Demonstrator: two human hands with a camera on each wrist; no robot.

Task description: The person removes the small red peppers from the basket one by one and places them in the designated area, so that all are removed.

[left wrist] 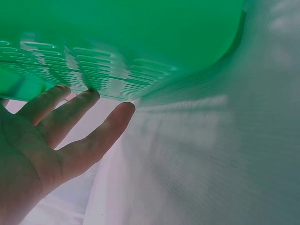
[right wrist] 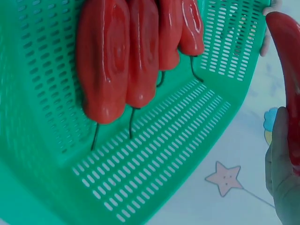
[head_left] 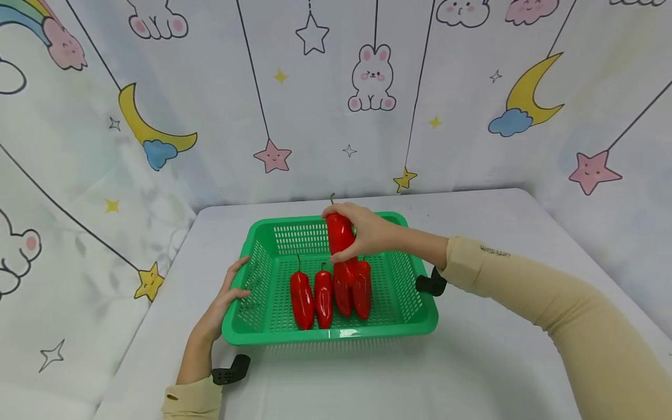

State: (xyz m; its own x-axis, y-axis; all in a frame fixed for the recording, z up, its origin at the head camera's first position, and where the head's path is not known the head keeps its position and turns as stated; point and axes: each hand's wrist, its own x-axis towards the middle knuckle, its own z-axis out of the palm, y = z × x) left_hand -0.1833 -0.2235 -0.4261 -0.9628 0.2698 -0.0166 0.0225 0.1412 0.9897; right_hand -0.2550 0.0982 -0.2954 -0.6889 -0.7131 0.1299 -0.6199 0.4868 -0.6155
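A red chili pepper point(head_left: 340, 232) stands nearly upright in the grip of my right hand point(head_left: 370, 232), stem up, above the back half of a green plastic basket point(head_left: 336, 335). In the right wrist view, the held pepper point(right wrist: 287, 56) shows at the right edge beside the fingers of my right hand point(right wrist: 283, 173). Below it, several more red peppers point(head_left: 301, 300) lie side by side on the basket floor, stems towards the back. My left hand point(head_left: 220, 306) holds the basket's left side, thumb over the rim; the left wrist view shows the fingers point(left wrist: 70, 117) stretched along its slotted outside.
The basket sits on a white-covered table point(head_left: 488, 233). Behind it hangs a pale cloth point(head_left: 325, 116) printed with stars, moons and rabbits. Both wrists carry a black device point(head_left: 431, 283).
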